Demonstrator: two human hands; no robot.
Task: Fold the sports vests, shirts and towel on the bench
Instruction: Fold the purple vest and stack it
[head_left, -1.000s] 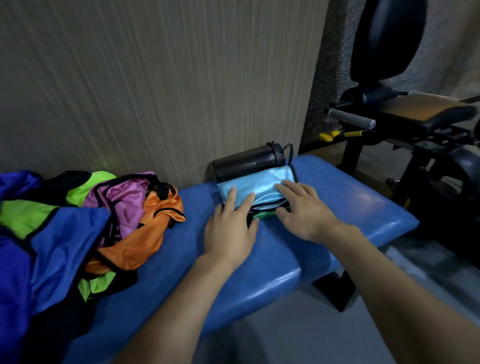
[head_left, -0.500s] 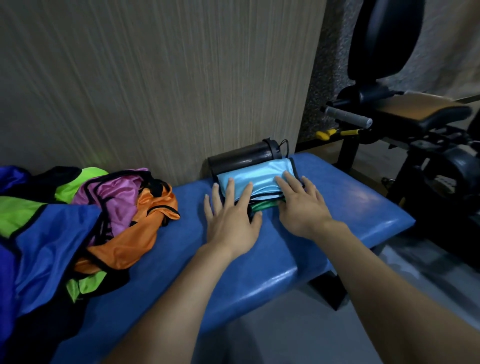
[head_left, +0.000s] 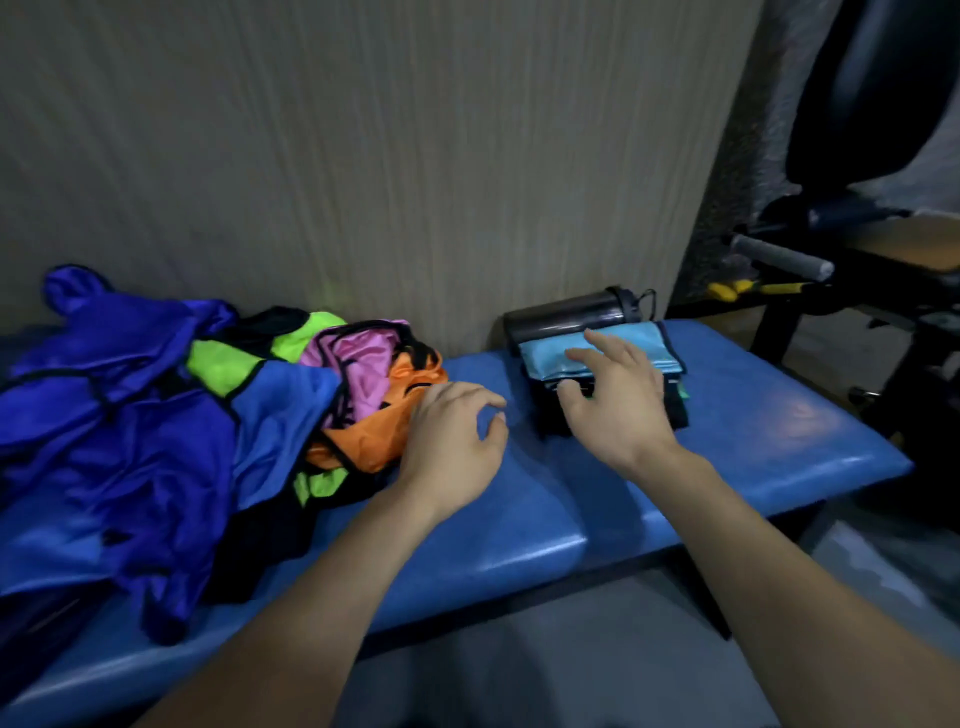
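Left hand (head_left: 451, 441), fingers loosely curled, holding nothing, beside the orange vest (head_left: 374, 426) in the unfolded heap — right hand (head_left: 618, 400), fingers spread, over the folded stack (head_left: 597, 353) on the blue bench (head_left: 753, 431)

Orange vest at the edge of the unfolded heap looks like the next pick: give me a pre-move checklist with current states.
1. Left hand free, holding nothing: ok, fingers loosely curled just right of the orange shiny vest.
2. Right hand free: ok, fingers relaxed over the folded stack topped with light-blue cloth.
3. Folded stack tidy: ok.
4. Bare padded blue bench between heap and stack for folding: ok.
5. Orange vest free of the pink vest: cannot tell, they overlap.
6. Black cylindrical bottle clear of the work area: ok, lying behind the stack.
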